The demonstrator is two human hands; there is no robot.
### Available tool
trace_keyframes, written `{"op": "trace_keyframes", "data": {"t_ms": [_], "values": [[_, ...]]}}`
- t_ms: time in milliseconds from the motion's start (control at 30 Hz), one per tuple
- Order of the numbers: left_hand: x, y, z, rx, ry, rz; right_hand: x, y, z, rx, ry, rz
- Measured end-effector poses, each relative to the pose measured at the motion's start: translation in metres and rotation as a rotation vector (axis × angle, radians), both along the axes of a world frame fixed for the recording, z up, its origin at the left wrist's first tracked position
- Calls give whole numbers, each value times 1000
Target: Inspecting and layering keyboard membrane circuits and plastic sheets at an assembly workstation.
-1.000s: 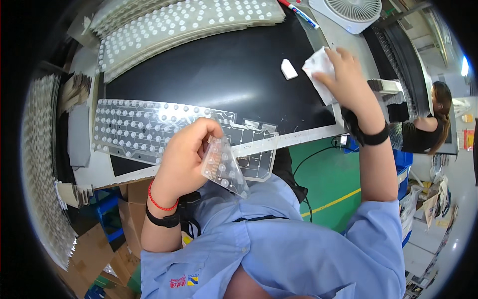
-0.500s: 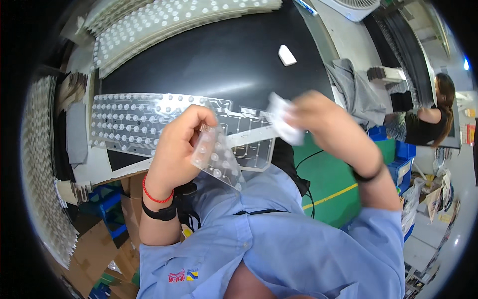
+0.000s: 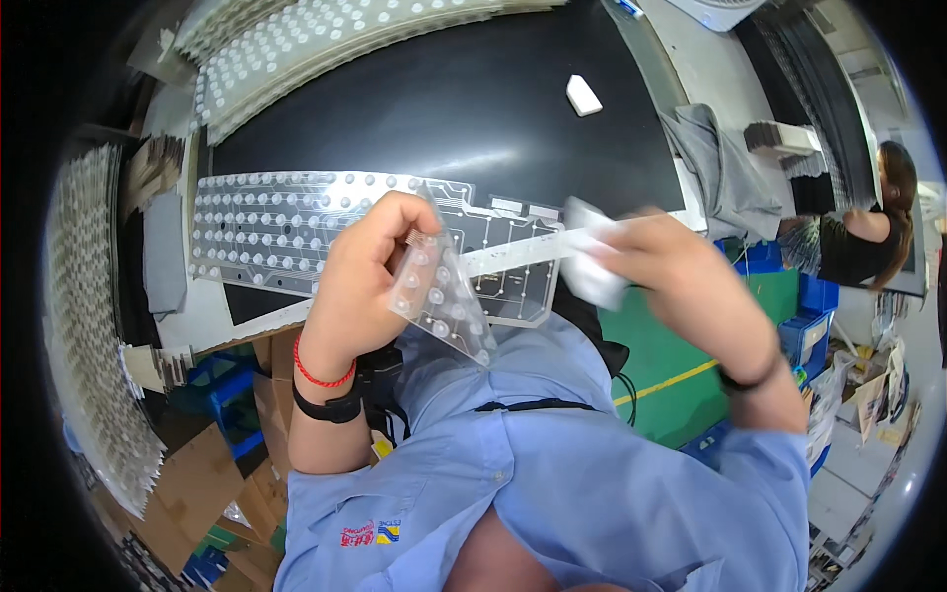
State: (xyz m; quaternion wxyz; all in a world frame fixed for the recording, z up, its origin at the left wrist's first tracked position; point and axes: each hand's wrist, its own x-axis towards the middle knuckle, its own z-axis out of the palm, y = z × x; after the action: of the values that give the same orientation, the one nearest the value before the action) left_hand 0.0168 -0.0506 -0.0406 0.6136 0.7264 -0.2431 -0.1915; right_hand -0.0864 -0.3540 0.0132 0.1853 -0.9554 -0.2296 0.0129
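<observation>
Black-topped worktop (image 3: pixel 464 109) takes up most of the upper view; a thick stack of clear dome sheets (image 3: pixel 340 44) lies along its far left edge. Next down in size, one clear dome sheet (image 3: pixel 281 229) with printed circuit lines, along the near edge of the worktop, its right part sticking out past that edge above the lap. Grey cloth (image 3: pixel 725 168) heaped at the worktop's right side, well apart from the sheet. Left hand (image 3: pixel 367 266) is over the middle of the sheet, thumb and fingers clamped on a flap of it folded back; domes run out to the left of this hand, the flap hangs just to its right, and the circuit-printed end reaches further right. Right hand (image 3: pixel 656 247) is at the sheet's right end, fingers together on a crumpled white wipe (image 3: pixel 594 259) (both motion-blurred, exact finger placement unclear). Wipe overlaps the sheet's right end in this view; can't tell if it touches. Smallest: a white block (image 3: pixel 583 96) with a pointed end, lying on the black surface beyond the sheet, well clear of both hands.
</observation>
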Motion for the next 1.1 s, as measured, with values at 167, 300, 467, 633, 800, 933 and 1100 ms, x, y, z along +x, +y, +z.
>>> {"op": "trace_keyframes", "data": {"t_ms": [167, 300, 467, 633, 800, 933, 1100], "values": [[2, -4, -2, 26, -7, -35, -26, -40, 34, -106, 251, -230], [1, -6, -2, -5, -28, -50, 36, 19, -21, 257, -286, -255], [0, 2, -2, 25, -84, -38, 2, 33, -15, 225, 26, 71], [0, -3, -1, 24, -35, -49, 8, -10, 16, 103, -206, -239], [1, -4, 1, 31, -61, -51, 46, 49, -30, 345, -304, -14], [0, 0, 1, -29, -9, -26, 11, -13, -10, -19, -32, -273], [-2, -1, 3, -47, -170, -62, 17, -21, 11, -280, -604, -506]]}}
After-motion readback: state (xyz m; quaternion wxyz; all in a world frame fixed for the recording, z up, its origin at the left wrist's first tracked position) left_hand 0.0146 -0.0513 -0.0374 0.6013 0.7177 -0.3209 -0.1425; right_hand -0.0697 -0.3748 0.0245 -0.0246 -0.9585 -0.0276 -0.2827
